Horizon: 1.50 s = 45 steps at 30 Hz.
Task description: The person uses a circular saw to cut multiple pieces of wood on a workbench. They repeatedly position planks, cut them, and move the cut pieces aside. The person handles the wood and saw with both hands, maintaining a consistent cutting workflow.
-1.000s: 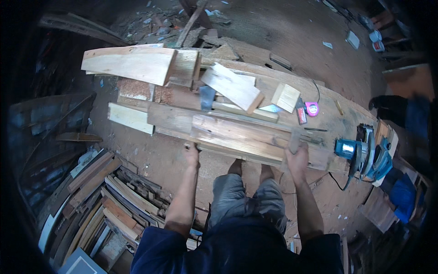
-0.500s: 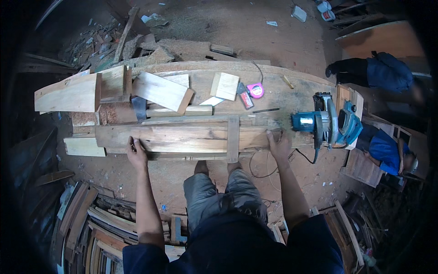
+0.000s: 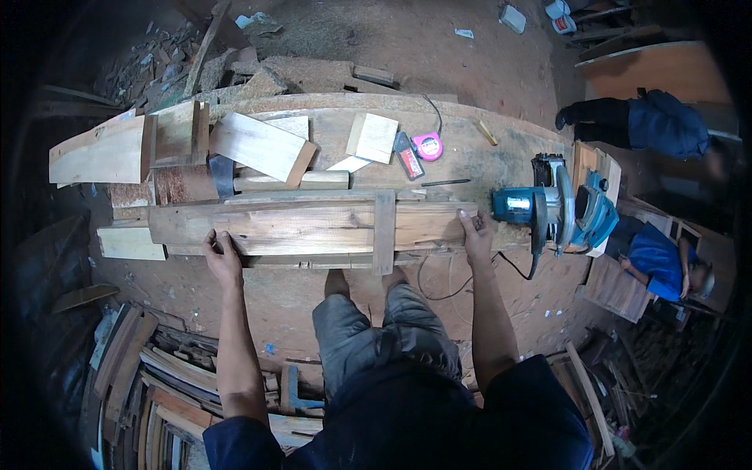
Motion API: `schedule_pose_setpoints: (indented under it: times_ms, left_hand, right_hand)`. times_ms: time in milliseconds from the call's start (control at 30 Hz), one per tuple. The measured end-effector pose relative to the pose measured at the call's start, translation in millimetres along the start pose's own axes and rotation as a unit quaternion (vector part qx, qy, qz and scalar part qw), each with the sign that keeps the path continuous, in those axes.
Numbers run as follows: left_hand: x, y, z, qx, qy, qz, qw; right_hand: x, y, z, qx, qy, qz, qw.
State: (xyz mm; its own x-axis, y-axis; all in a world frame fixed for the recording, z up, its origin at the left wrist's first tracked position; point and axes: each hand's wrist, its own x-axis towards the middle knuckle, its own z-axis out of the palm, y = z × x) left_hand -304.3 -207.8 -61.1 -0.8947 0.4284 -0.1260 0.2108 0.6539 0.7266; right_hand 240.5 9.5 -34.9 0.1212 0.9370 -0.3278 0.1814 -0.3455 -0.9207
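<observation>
A long brown wooden plank (image 3: 313, 228) lies lengthwise along the near side of the workbench. A short wooden strip (image 3: 384, 233) crosses it, right of the middle. My left hand (image 3: 225, 257) holds the plank's near edge toward the left, thumb and finger curled at the wood. At the right end, my right hand (image 3: 478, 237) grips the plank with its fingers at the corner; its underside is hidden. A teal circular saw (image 3: 521, 205) rests just right of that hand. Behind the plank lie a dark pencil (image 3: 446, 182), a pink tape measure (image 3: 428, 146) and a small dark-and-red box (image 3: 408, 157).
Cut boards (image 3: 258, 147) and thick wood blocks (image 3: 102, 150) crowd the bench's left. A cable (image 3: 513, 270) hangs from the saw toward the floor. Stacked timber (image 3: 125, 352) lies near my left. Two people in blue tops (image 3: 660, 258) are at the right.
My right hand has shifted rightward along the plank to its end corner. My left hand stays at the near edge. The whole view has shifted slightly.
</observation>
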Motion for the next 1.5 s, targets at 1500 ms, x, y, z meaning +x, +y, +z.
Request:
schedule_pose_setpoints:
  times_ms: [1500]
  left_hand:
    - [-51,66,62,0.038,-0.084,0.025,0.995]
  right_hand:
    - [6,-85,19,-0.602,-0.468,-0.232,0.603]
